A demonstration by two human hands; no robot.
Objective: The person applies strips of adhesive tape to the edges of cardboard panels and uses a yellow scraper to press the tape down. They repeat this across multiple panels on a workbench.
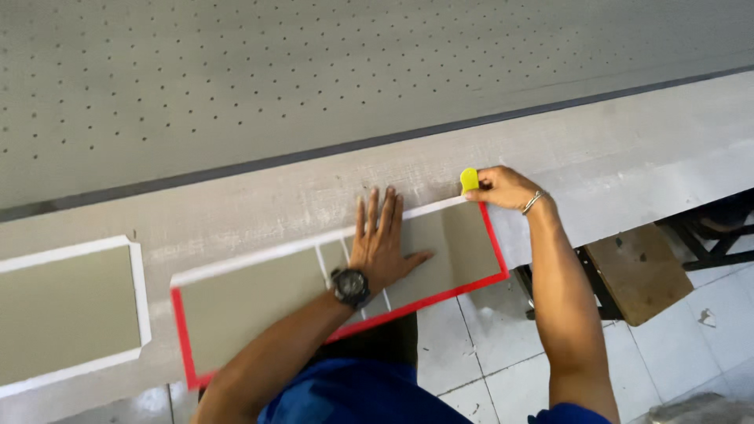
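Left hand (382, 239): fingers spread, palm pressed flat on the grey-green panel (330, 286), near its far edge; a black wristwatch (350, 286) on the wrist.
Right hand (503, 188): fingertips pinching a small yellow-green tool (469, 180), held at the panel's far right corner; a thin bracelet (532, 202) on the wrist.
Panel, location: lies along the near edge of the long pale worktop (628, 149), its near side overhanging the tiled floor (503, 345).
Panel, borders: red strip (440, 298) along the left, near and right sides; white strip (259, 255) along the far side, ending at the tool.
Panel, face: two short white lines cross it just left of the spread hand.
Progress, as judged: all four sides carry a strip; the work in hand looks confined to the far right corner, so the bordering seems close to complete.
Second panel (67, 314): near the worktop's left end, apart from the first, bordered in white on the visible sides, untouched.
Backdrop: perforated grey board (275, 71) beyond the worktop; a brown wooden stool (640, 271) below at right.
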